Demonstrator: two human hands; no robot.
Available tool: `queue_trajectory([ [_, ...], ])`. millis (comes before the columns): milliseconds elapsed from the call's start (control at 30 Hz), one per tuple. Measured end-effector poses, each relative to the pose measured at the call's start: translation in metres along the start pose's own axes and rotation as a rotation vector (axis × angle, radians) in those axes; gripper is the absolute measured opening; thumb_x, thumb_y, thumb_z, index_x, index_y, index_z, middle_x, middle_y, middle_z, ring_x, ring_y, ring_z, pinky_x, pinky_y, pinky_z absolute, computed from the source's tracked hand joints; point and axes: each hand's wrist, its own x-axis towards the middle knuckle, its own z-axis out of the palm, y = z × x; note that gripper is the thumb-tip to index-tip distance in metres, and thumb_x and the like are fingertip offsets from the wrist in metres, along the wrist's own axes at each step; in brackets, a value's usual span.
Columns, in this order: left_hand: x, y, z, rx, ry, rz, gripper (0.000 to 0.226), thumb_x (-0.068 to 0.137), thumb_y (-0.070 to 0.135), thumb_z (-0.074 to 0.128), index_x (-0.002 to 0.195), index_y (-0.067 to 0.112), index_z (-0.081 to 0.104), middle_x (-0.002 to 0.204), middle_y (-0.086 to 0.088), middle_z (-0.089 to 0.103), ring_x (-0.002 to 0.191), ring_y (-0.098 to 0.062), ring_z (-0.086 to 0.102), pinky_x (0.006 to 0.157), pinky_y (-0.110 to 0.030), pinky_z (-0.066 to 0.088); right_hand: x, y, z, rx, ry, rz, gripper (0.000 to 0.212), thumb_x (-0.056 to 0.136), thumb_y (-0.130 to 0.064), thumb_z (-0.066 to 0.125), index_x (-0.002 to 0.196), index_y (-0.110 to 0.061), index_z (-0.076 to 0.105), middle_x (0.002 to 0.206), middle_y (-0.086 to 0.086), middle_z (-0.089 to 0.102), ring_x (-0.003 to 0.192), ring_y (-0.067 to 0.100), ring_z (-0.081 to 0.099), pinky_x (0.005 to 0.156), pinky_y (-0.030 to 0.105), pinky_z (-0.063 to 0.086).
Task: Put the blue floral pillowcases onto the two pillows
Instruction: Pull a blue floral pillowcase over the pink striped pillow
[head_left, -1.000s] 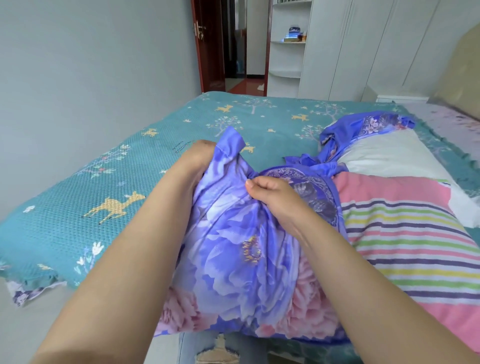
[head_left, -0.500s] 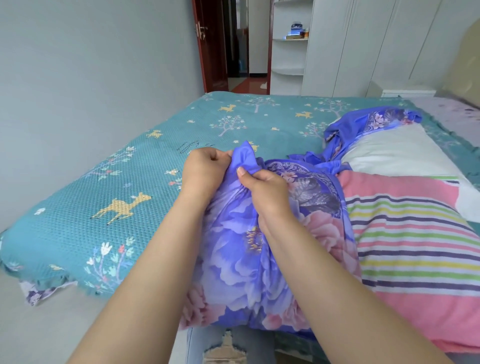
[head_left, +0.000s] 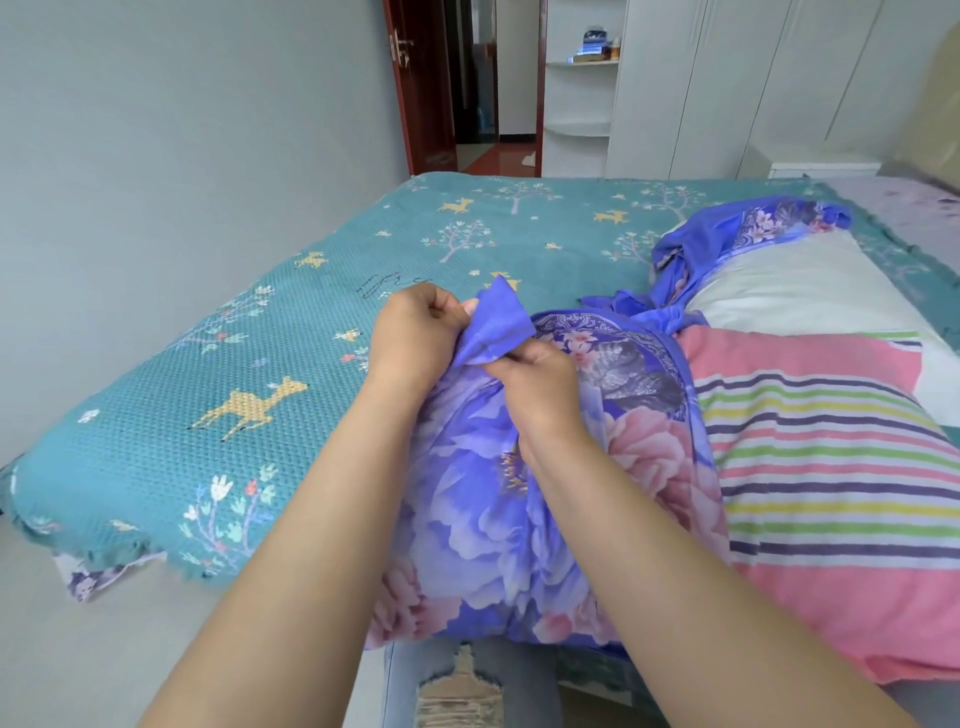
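A blue floral pillowcase (head_left: 483, 525) covers the near left end of a striped pink pillow (head_left: 831, 493) lying on the bed's near edge. My left hand (head_left: 415, 332) and my right hand (head_left: 540, 384) both pinch the pillowcase's blue top corner, which sticks up between them. A second blue floral pillowcase (head_left: 737, 239) lies crumpled behind, partly over the end of a white pillow (head_left: 789, 291).
The teal bedspread (head_left: 270, 374) with deer and tree prints covers the bed to the left and behind. A grey wall runs along the left. A red door (head_left: 415, 88), white shelves (head_left: 576, 93) and wardrobe (head_left: 727, 88) stand beyond the bed.
My left hand has come out from under the fabric and now pinches the corner from outside. Both hands have drawn the corner up and away from me, and more of the pillow's end is covered.
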Motion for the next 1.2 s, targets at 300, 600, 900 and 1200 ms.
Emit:
queue_trajectory([
  [300, 0.015, 0.02, -0.02, 0.083, -0.34, 0.03, 0.019, 0.087, 0.016, 0.062, 0.069, 0.02, 0.059, 0.063, 0.004, 0.057, 0.055, -0.006, 0.046, 0.047, -0.013, 0.04, -0.004, -0.011, -0.023, 0.424, -0.416, 0.24, 0.024, 0.088, 0.01, 0.046, 0.089, -0.006, 0.065, 0.078, 0.003, 0.072, 0.072, 0.014, 0.068, 0.08, 0.03, 0.054],
  [600, 0.033, 0.044, 0.005, 0.483, -0.559, 0.18, 0.014, 0.085, 0.01, 0.061, 0.074, 0.016, 0.057, 0.07, -0.004, 0.054, 0.073, -0.01, 0.044, 0.053, -0.017, 0.039, -0.017, -0.017, -0.044, 0.474, -0.605, 0.34, 0.025, 0.084, -0.007, 0.05, 0.076, -0.006, 0.074, 0.078, 0.005, 0.072, 0.073, 0.013, 0.069, 0.076, 0.026, 0.056],
  [900, 0.014, 0.004, -0.019, 0.538, -0.18, 0.072, 0.02, 0.093, 0.019, 0.051, 0.102, 0.006, 0.062, 0.107, -0.02, 0.064, 0.1, -0.032, 0.06, 0.072, -0.028, 0.036, -0.002, -0.003, -0.022, 0.264, -0.275, 0.177, 0.022, 0.08, -0.019, 0.068, 0.062, -0.014, 0.057, 0.062, 0.006, 0.054, 0.056, 0.015, 0.046, 0.055, 0.028, 0.04],
  [1200, 0.001, -0.005, -0.028, -0.278, -0.412, -0.204, 0.017, 0.09, 0.003, 0.058, 0.076, 0.009, 0.064, 0.054, 0.003, 0.067, 0.047, -0.006, 0.06, 0.053, -0.02, 0.054, 0.033, -0.024, -0.011, -0.43, -0.175, -0.085, 0.021, 0.084, -0.022, 0.07, 0.095, -0.005, 0.068, 0.083, 0.002, 0.066, 0.076, 0.015, 0.06, 0.084, 0.037, 0.051],
])
